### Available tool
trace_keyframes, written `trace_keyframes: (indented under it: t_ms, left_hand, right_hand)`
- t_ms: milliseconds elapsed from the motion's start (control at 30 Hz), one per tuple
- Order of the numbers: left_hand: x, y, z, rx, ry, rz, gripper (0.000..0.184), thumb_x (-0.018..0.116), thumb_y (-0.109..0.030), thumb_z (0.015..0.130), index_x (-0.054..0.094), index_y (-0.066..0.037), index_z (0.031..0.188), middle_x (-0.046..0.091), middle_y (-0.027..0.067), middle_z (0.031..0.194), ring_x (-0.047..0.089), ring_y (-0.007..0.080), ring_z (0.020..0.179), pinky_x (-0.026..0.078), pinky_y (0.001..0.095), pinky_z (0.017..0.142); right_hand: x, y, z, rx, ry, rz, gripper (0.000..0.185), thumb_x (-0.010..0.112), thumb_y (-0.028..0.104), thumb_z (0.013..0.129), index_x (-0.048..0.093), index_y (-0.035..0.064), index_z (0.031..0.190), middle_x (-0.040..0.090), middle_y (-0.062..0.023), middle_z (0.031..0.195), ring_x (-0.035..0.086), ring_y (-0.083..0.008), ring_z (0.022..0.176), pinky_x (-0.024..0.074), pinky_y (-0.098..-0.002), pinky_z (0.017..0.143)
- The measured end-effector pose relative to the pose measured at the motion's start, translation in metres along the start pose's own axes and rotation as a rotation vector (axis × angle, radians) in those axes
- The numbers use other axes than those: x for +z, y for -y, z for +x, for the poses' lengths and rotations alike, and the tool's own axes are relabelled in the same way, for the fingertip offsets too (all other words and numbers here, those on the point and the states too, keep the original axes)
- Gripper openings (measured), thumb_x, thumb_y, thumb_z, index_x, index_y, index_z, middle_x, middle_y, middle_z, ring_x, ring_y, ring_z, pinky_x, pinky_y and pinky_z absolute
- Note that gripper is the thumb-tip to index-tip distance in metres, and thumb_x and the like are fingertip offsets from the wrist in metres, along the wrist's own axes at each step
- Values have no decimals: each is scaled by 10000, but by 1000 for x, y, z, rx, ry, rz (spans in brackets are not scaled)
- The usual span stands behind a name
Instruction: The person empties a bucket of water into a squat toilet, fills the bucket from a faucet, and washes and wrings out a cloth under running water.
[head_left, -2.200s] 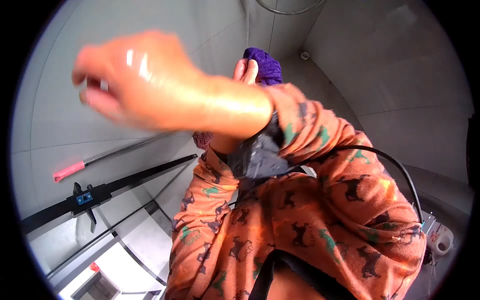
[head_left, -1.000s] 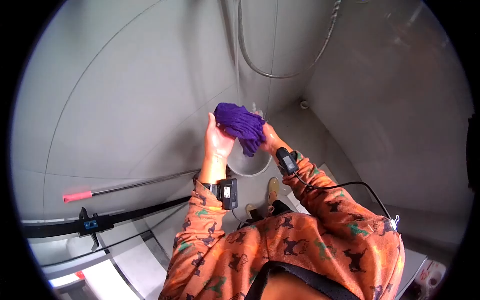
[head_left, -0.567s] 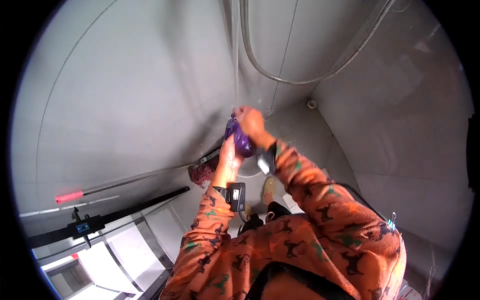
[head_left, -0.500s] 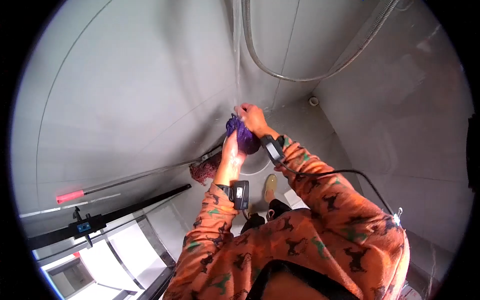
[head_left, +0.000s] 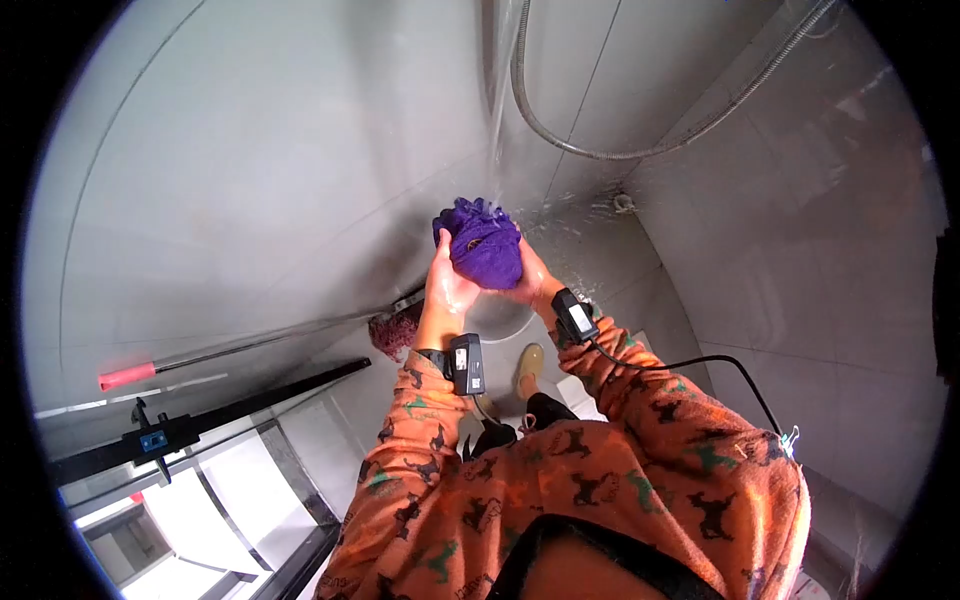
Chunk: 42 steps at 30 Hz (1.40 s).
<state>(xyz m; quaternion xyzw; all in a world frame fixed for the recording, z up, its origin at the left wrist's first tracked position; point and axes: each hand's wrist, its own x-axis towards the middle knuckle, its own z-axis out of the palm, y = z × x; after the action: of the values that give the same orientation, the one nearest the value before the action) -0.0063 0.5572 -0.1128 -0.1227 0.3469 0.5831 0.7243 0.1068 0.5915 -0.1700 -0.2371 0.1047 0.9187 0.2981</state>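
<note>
As both hands (head_left: pixel 450 283) (head_left: pixel 533 277) grip the purple cloth (head_left: pixel 488 258), its ruffled end (head_left: pixel 466 212) points forward, long axis slanting slightly left.

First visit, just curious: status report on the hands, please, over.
Left hand and right hand cupping bunched purple fabric. Clear water stream falling onto it. Round grey container below, partly hidden. Nothing visibly in the way.

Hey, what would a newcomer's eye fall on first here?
Most likely the vivid purple cloth, near the middle of the view, bunched between the left hand and right hand where a stream of water comes down. Next might come the orange patterned top across the bottom, then the pink grip at far left.
</note>
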Motion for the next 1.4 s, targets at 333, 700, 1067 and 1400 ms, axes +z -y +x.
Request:
trace_keyframes:
  t_ms: [333, 700, 1067, 1400]
  left_hand:
    - [-14, 19, -27, 122, 81, 232, 535, 333, -539, 844, 408, -81, 1111, 426, 139, 1175, 460, 342, 1028, 387, 496, 867]
    - [-5, 7, -10, 79, -27, 212, 333, 373, -351, 886, 511, -80, 1023, 556, 57, 982, 538, 214, 913, 436, 425, 786]
    - [6, -28, 2, -54, -158, 164, 441, 365, -406, 886, 476, -34, 1095, 523, 134, 1093, 454, 276, 1071, 331, 447, 910]
    - [-38, 12, -12, 218, 150, 313, 389, 434, -486, 833, 518, -135, 979, 555, 28, 844, 559, 209, 788, 470, 446, 651]
  right_hand:
    - [57, -30, -27, -906, 321, -1700, 104, 628, 134, 716, 610, 61, 788, 555, -97, 758, 560, -250, 731, 452, -314, 715]
    - [90, -30, -24, -765, -387, -2025, 346, 424, 372, 824, 598, 80, 759, 592, -182, 813, 563, -392, 711, 453, -451, 658]
    - [57, 15, -23, -142, -172, -709, 271, 571, 276, 805, 490, 137, 1023, 557, -8, 914, 532, -150, 855, 435, -302, 717]
    - [97, -35, -51, -837, -4, -1867, 270, 607, 392, 701, 580, 142, 798, 557, -121, 875, 550, -300, 760, 450, -383, 696]
